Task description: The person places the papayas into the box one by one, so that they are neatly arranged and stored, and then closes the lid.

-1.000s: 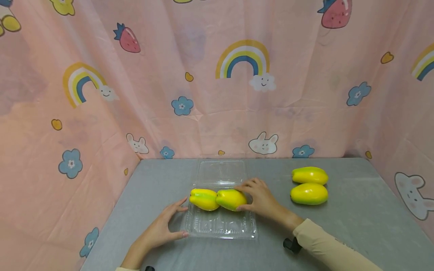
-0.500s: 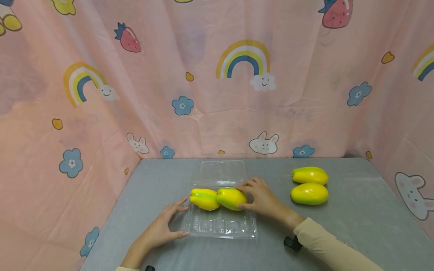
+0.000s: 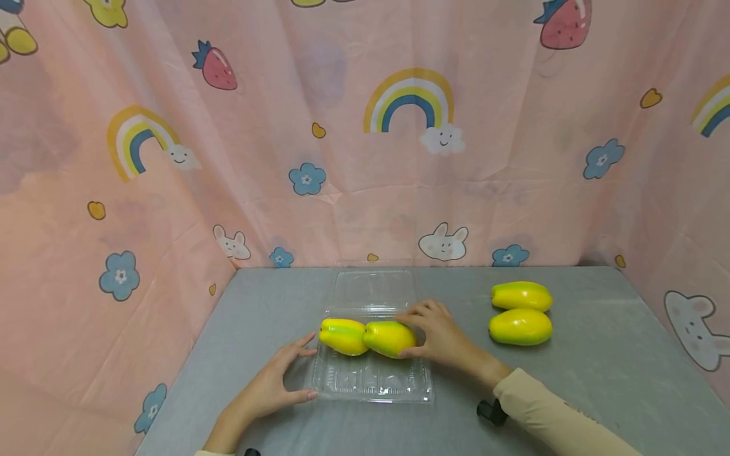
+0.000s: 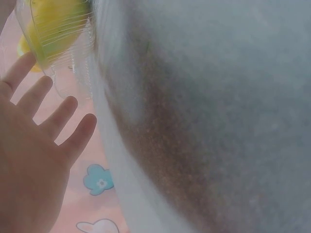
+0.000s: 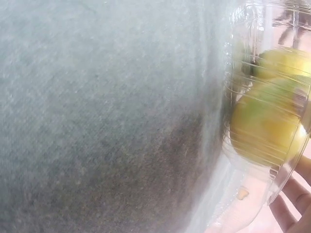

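Observation:
A clear plastic clamshell box [image 3: 373, 383] lies on the table with its lid [image 3: 373, 289] folded back. In its base, two yellow-green papayas sit side by side, a left papaya [image 3: 343, 336] and a right papaya [image 3: 389, 339], their ends meeting. My right hand [image 3: 441, 335] grips the right papaya from its right end, thumb at the near side and fingers at the far side. At the box's left edge, my left hand [image 3: 272, 379] rests with fingers spread and holds nothing. Through the box wall, the right wrist view shows a papaya [image 5: 265, 124] blurred by ridges.
Two more papayas lie to the right on the grey table [image 3: 593, 380], a far papaya [image 3: 521, 296] and a near papaya [image 3: 520, 327]. A pink patterned curtain [image 3: 353, 209] stands behind and at both sides. A black device [image 3: 492, 413] sits under the right wrist.
The right papaya has turned and shifted slightly toward the near side in my right hand. My left hand and the box have stayed in place.

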`<state>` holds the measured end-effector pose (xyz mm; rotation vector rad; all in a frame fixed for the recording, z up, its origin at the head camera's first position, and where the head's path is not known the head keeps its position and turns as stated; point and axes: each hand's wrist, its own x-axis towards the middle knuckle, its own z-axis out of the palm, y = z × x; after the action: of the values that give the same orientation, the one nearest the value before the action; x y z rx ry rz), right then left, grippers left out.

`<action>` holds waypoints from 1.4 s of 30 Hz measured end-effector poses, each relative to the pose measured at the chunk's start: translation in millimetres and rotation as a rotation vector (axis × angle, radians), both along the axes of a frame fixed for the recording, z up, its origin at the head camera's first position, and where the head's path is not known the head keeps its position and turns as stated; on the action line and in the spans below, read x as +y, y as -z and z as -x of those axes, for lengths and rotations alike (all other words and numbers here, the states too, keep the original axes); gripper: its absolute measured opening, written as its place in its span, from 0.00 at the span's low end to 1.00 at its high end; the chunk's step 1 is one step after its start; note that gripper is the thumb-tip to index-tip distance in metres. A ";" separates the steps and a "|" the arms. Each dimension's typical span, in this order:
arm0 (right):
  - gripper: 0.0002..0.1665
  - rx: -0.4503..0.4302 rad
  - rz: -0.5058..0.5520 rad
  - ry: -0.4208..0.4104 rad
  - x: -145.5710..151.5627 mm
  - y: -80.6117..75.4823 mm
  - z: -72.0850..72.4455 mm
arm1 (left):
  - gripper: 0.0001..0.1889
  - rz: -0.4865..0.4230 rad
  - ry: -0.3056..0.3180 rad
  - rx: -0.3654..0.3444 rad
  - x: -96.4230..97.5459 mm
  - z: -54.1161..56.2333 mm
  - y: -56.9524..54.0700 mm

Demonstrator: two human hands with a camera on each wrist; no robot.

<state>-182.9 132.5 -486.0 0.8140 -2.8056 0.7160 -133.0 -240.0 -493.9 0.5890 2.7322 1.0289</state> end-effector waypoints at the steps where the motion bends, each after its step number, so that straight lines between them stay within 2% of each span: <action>1: 0.41 0.003 0.001 0.003 -0.4 0.2 0.0 | 0.42 -0.002 0.000 -0.003 0.0 -0.1 0.1; 10: 0.39 0.068 -0.001 0.025 -3.0 1.1 -0.8 | 0.42 -0.008 0.004 0.003 -0.1 0.4 2.6; 28: 0.42 0.070 0.030 0.003 -1.0 3.6 -2.7 | 0.42 -0.008 0.013 -0.001 -0.7 0.5 2.2; 42: 0.44 0.062 0.080 0.026 12.5 -5.3 -0.5 | 0.43 -0.009 -0.007 -0.020 -0.4 1.7 2.3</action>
<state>-182.4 144.9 -480.7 0.7709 -2.7088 0.7801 -134.7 -240.4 -496.3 0.5678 2.7160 1.0442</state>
